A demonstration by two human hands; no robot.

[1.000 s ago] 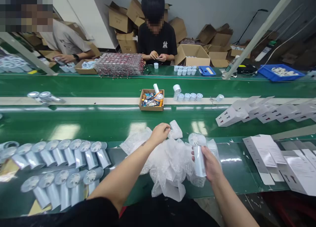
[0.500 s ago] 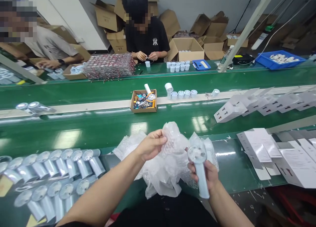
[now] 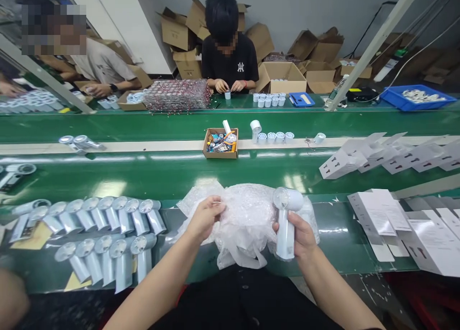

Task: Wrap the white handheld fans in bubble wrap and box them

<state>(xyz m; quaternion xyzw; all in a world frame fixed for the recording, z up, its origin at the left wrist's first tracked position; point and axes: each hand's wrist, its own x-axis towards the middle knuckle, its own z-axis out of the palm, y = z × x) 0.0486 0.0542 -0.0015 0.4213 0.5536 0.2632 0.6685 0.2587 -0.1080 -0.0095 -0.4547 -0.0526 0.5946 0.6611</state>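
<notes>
Dryer in one hand, bubble-wrap bag in the other

In the head view, the right hand (image 3: 302, 235) is wrapped around the handle of a pale blue hair dryer (image 3: 285, 232), in front of the person's chest and right of centre. The handle points down and the head sits above the fingers; gripping it there probably leaves the head uncovered. The left hand (image 3: 206, 218) pinches the near-left edge of a bubble-wrap bag (image 3: 247, 200) between thumb and fingertips, perhaps because an edge is the easiest part of such limp film to control. Whether the bag touches the dryer is unclear.

More loose wrap (image 3: 241, 246) lies heaped under the bag, between the hands and so within easy reach. To the left, other dryers (image 3: 124, 263) stand close together in two rows, heads all one way, likely to save space. White boxes (image 3: 377, 212) lean in overlapping order on the right, apparently for the same reason.
</notes>
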